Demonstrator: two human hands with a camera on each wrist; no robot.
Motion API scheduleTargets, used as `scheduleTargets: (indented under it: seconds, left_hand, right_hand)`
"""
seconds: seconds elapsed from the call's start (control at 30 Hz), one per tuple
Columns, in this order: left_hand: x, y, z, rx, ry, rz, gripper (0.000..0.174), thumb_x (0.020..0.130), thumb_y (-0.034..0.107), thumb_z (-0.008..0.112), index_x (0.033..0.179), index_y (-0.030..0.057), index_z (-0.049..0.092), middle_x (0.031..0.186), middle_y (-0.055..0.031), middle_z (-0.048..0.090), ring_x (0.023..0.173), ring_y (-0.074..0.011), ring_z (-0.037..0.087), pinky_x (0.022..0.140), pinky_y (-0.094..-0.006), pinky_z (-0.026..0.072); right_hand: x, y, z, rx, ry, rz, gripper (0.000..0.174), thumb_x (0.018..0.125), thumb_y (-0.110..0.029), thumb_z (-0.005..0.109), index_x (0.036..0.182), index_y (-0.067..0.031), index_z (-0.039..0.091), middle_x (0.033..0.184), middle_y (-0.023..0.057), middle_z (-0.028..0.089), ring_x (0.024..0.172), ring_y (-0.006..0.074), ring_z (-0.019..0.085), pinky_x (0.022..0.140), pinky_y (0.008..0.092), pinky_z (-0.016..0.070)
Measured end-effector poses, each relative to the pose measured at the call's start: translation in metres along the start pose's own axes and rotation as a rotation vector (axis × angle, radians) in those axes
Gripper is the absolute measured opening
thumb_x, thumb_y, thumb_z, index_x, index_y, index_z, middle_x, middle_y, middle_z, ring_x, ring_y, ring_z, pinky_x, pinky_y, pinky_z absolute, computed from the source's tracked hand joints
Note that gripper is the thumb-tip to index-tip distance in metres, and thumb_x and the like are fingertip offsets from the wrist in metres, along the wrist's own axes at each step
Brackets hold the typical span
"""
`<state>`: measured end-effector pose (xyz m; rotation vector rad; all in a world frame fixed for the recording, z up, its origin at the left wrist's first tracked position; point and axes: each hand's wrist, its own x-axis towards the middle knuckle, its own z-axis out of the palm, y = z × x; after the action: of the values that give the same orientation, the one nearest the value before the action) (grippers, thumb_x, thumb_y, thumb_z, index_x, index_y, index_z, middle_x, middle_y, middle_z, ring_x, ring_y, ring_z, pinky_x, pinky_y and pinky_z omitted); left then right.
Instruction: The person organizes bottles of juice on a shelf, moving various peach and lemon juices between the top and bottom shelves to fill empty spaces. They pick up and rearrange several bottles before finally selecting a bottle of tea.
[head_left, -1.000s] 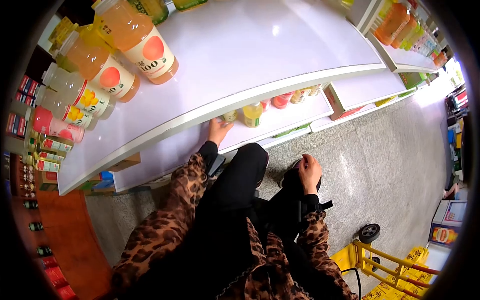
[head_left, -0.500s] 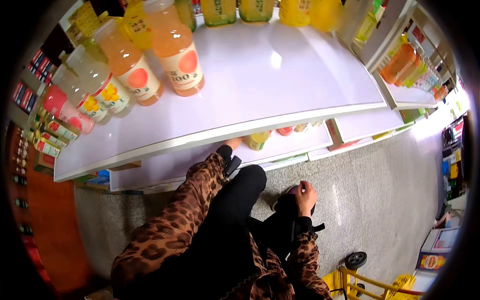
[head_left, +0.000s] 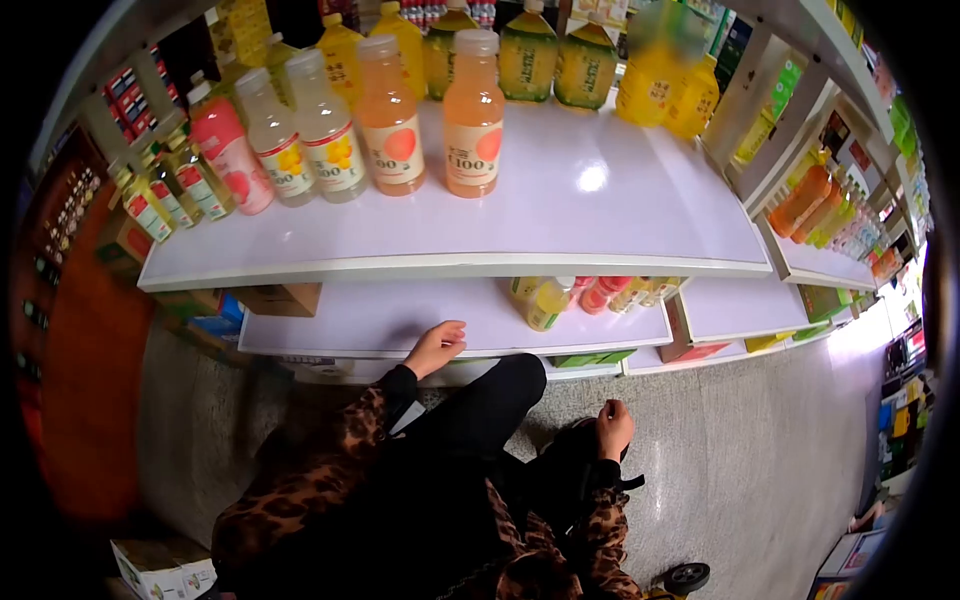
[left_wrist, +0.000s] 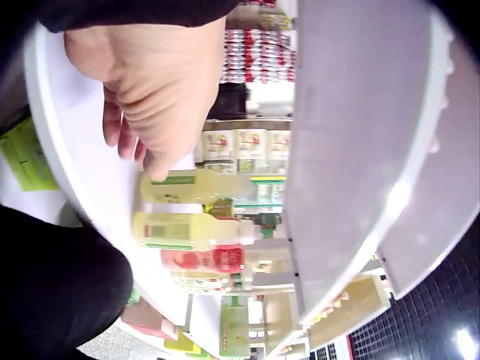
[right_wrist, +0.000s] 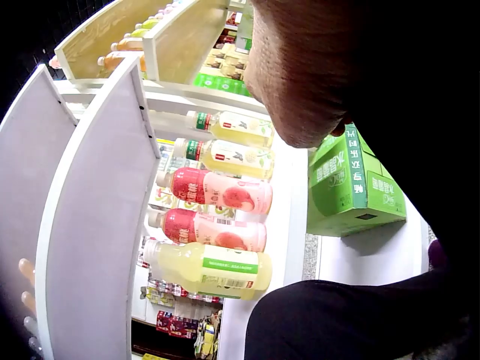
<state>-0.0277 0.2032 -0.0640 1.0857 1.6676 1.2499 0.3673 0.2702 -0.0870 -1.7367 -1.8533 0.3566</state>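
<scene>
My left hand (head_left: 435,350) hovers at the front edge of the lower shelf (head_left: 400,312), fingers loosely bent and nothing in them. To its right stand two pale yellow drink bottles, the front one (head_left: 547,303) upright near the edge. In the left wrist view, the fingertips overlap the nearer yellow bottle (left_wrist: 176,187). My right hand (head_left: 615,430) is by the right knee, loosely curled and holding nothing visible. The right wrist view shows pink-labelled peach bottles (right_wrist: 225,189) and a yellow bottle (right_wrist: 214,270) in a row on the lower shelf.
The upper shelf (head_left: 560,225) juts out above the lower one, bearing several peach and yellow drink bottles (head_left: 475,120). A brown carton (head_left: 280,299) sits at the lower shelf's left. Green boxes (right_wrist: 352,184) stand beneath it. A cart wheel (head_left: 687,577) is on the floor at right.
My left hand was at a bottle on the lower shelf, reached under the upper shelf, and has drawn back without a bottle. The head view has tilted up; the right hand stays near the knee.
</scene>
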Motion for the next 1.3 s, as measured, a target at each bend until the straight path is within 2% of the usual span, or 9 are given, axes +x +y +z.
scheduleTargets:
  seconds: [0.07,0.23,0.37,0.47,0.63,0.97,1.13,1.23,1.3]
  left_hand:
    - [-0.015,0.046,-0.017,0.074,-0.269,0.095,0.034,0.088,0.01,0.063,0.121,0.0036,0.056,0.109,-0.0085,0.062,0.098,-0.0142,0.059,0.085,-0.0285,0.0485]
    - [-0.056,0.186,-0.039,0.17,-0.346,0.399,0.033,0.084,0.005,0.067,0.115,0.0022,0.059,0.109,-0.0073,0.063,0.097,-0.0142,0.061,0.086,-0.0286,0.0489]
    - [-0.048,0.274,-0.072,0.346,0.132,0.951,0.035,0.078,0.003,0.07,0.112,0.0041,0.061,0.12,-0.0119,0.058,0.11,-0.0245,0.056,0.091,-0.0328,0.0456]
    - [-0.022,0.319,-0.102,0.533,0.546,1.042,0.037,0.077,0.013,0.073,0.112,0.0061,0.061,0.129,-0.0187,0.048,0.124,-0.0333,0.046,0.099,-0.0376,0.0405]
    - [0.03,0.341,-0.128,0.636,0.773,1.022,0.048,0.074,0.029,0.078,0.114,0.0083,0.062,0.143,-0.028,0.025,0.132,-0.0424,0.032,0.105,-0.0425,0.0345]
    - [0.071,0.353,-0.093,0.674,0.843,0.778,0.071,0.069,0.057,0.074,0.116,0.0048,0.062,0.141,-0.0333,0.023,0.128,-0.0458,0.034,0.103,-0.0436,0.0365]
    - [0.075,0.365,-0.06,0.764,1.012,0.645,0.079,0.066,0.061,0.072,0.114,-0.0004,0.061,0.134,-0.0324,0.03,0.13,-0.0449,0.028,0.108,-0.0555,0.0206]
    - [0.083,0.367,-0.047,0.826,1.069,0.702,0.075,0.065,0.06,0.072,0.109,-0.001,0.063,0.132,-0.0309,0.032,0.129,-0.0432,0.027,0.109,-0.058,0.0142]
    - [0.089,0.369,-0.045,0.821,1.073,0.705,0.072,0.065,0.058,0.073,0.106,-0.0011,0.064,0.131,-0.0297,0.034,0.127,-0.0428,0.029,0.108,-0.0573,0.0162]
  right_hand:
    - [-0.001,0.004,0.002,-0.063,0.026,-0.041,0.014,0.082,-0.016,0.059,0.087,-0.0063,0.067,0.078,0.0157,0.066,0.073,0.0362,0.064,0.065,0.042,0.0494]
    - [-0.003,0.007,0.003,-0.038,0.011,-0.004,0.013,0.082,-0.016,0.059,0.087,-0.0074,0.067,0.08,0.0149,0.067,0.076,0.0339,0.063,0.072,0.0436,0.0459]
    - [-0.004,0.003,0.001,-0.079,0.019,0.006,0.014,0.08,-0.016,0.059,0.085,-0.0073,0.068,0.078,0.0163,0.067,0.074,0.0352,0.063,0.071,0.0445,0.0475]
    - [-0.002,0.003,0.0,-0.098,0.031,-0.003,0.014,0.08,-0.017,0.059,0.083,-0.0073,0.069,0.077,0.0169,0.066,0.073,0.0362,0.063,0.069,0.0454,0.0486]
    - [0.0,0.005,0.007,-0.046,0.091,-0.052,0.014,0.079,-0.017,0.059,0.082,-0.0077,0.069,0.077,0.0168,0.066,0.071,0.0369,0.063,0.068,0.046,0.0491]
    - [0.0,0.007,0.011,-0.02,0.08,-0.016,0.013,0.079,-0.017,0.059,0.081,-0.0074,0.068,0.077,0.0147,0.067,0.071,0.0358,0.063,0.068,0.046,0.0477]
    - [0.001,0.005,0.012,-0.012,0.052,-0.018,0.014,0.08,-0.018,0.058,0.084,-0.0083,0.068,0.078,0.0141,0.067,0.072,0.0355,0.063,0.069,0.0451,0.0468]
    - [0.002,0.006,0.012,-0.033,0.029,0.0,0.014,0.081,-0.018,0.058,0.085,-0.0093,0.068,0.079,0.0139,0.067,0.074,0.0353,0.063,0.071,0.0445,0.0462]
    - [0.001,0.007,0.012,-0.03,0.058,-0.013,0.014,0.082,-0.018,0.058,0.085,-0.009,0.068,0.078,0.0151,0.067,0.072,0.0361,0.063,0.069,0.0455,0.0473]
